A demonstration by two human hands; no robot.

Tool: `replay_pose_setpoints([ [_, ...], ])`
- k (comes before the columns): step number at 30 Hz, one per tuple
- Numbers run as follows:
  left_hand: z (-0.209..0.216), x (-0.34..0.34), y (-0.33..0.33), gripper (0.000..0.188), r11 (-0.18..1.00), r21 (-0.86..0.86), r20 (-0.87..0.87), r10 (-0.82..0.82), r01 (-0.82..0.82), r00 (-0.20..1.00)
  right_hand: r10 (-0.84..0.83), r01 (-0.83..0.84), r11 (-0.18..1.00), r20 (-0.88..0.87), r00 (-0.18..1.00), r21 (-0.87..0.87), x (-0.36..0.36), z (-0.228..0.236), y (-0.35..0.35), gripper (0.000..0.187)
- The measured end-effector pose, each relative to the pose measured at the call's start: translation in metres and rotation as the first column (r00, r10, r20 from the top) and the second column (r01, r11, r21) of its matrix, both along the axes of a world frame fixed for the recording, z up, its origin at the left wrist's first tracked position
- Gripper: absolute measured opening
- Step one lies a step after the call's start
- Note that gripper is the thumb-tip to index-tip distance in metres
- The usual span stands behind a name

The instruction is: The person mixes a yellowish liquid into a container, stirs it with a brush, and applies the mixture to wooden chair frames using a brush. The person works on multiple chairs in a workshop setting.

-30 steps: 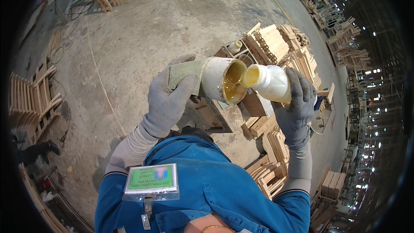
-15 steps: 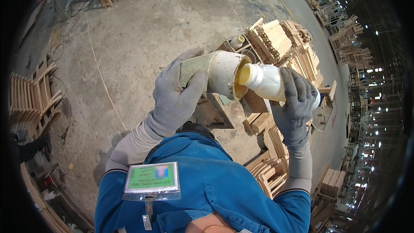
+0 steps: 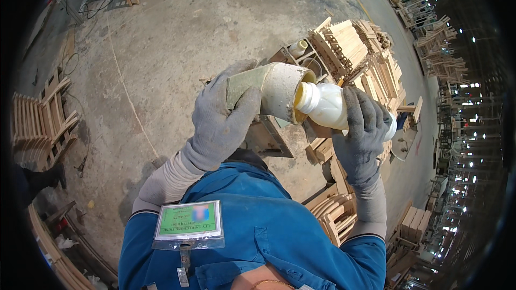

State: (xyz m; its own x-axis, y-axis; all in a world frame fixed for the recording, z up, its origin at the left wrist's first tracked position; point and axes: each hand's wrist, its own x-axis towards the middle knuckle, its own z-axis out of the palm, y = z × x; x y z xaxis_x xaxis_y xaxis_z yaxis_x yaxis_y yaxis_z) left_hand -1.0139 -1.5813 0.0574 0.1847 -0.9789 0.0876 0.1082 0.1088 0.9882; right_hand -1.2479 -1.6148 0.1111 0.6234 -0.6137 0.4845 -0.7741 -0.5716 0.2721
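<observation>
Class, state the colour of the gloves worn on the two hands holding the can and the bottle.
Grey, on both the left hand and the right hand; the head view, the only one, shows them plainly.

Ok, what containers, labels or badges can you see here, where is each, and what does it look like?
White plastic bottle: held by the right hand, tipped sideways, yellowish mouth against the tub.
Grey-white tub: held by the left hand, with a greenish label.
Badge: clipped on the blue shirt, green card in a clear sleeve.

Bottle (image 3: 329, 106) neck now pressed into the can (image 3: 282, 91) mouth, can tipped further over.
</observation>
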Motion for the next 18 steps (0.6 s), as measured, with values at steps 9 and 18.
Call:
replay_pose_setpoints([
  [9, -0.005, -0.006, -0.016, 0.04, 1.0, 0.007, 0.074, 0.019, -0.019, 0.997, -0.017, 0.001, 0.966, 0.061, 0.998, 0.26, -0.004, 0.001, -0.02, 0.076],
  [18, -0.018, -0.026, -0.041, 0.037, 0.99, -0.143, 0.326, 0.06, -0.013, 0.943, -0.311, -0.334, 0.249, 0.401, 0.861, 0.909, -0.051, -0.002, -0.076, 0.078],
])
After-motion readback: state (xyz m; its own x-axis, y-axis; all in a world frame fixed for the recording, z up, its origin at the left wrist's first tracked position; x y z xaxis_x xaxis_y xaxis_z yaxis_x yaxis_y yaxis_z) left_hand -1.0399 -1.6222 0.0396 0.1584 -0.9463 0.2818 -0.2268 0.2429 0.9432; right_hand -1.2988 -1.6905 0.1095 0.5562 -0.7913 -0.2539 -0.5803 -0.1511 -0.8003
